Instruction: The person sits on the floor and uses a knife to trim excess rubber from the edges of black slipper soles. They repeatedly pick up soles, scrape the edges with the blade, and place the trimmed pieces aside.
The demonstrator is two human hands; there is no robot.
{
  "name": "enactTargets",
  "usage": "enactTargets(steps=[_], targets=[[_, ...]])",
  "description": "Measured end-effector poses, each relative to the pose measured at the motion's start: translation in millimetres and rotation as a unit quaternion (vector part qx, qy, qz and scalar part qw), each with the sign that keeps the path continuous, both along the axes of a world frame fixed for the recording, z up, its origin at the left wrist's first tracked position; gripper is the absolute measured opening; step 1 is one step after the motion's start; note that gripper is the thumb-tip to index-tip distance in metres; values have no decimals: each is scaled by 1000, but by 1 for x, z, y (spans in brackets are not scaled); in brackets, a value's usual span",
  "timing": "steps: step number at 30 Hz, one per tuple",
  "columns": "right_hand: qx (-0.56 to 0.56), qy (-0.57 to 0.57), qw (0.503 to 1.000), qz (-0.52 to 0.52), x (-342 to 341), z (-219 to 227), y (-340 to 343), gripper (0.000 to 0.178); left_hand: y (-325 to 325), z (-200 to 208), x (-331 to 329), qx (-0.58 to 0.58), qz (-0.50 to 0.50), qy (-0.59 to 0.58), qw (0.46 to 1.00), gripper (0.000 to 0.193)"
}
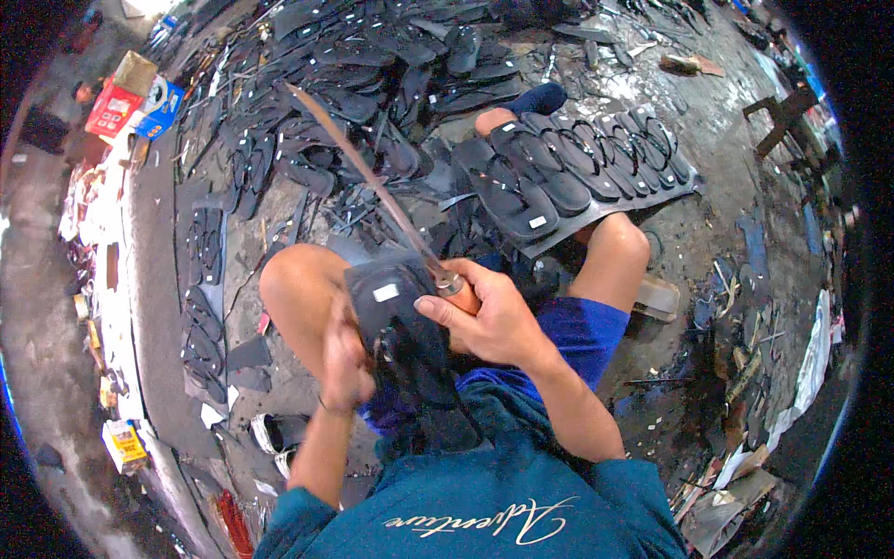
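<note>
A long, narrow-bladed knife [377, 191] with a wooden handle is in my right hand [501, 321]. Its fingers wrap round the handle, and the blade points up and to the left, away from me. Over my lap a black flip-flop [396, 321], with a white label near its far end, sits on dark sheet material. My left hand [345, 365] grips its left edge, though motion blurs the fingers. The blade's base lies close to the far right corner of the piece, and I cannot tell whether they touch.
Ahead lies a large heap of black flip-flops and offcuts [372, 74]. A sheet with a row of black flip-flops [559, 168] extends beyond my right knee. More flip-flops [203, 345] lie at left. A wooden block [657, 298], a brush [691, 64] and a red-and-blue box [135, 102] are around.
</note>
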State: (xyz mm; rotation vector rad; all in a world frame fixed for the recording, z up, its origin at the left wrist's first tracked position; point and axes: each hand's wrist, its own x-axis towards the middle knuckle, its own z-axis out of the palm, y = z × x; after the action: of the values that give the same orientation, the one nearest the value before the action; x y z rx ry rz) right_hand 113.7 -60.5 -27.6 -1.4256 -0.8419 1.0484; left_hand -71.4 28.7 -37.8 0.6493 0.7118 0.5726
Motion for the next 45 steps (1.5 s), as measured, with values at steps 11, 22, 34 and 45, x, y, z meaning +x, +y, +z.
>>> enactTargets(steps=[11,22,34,45], targets=[[-27,-164,986,-2,-44,-11,-136,33,47,57,-7,50,122,170,977,42],[20,-255,964,-74,-36,7,-98,32,29,45,-17,168,84,189,964,46],[36,-179,982,-50,14,28,9,24,19,75,16,245,-12,191,950,63],[25,-195,980,12,-11,-10,-129,27,53,82,-34,234,-179,201,934,56]])
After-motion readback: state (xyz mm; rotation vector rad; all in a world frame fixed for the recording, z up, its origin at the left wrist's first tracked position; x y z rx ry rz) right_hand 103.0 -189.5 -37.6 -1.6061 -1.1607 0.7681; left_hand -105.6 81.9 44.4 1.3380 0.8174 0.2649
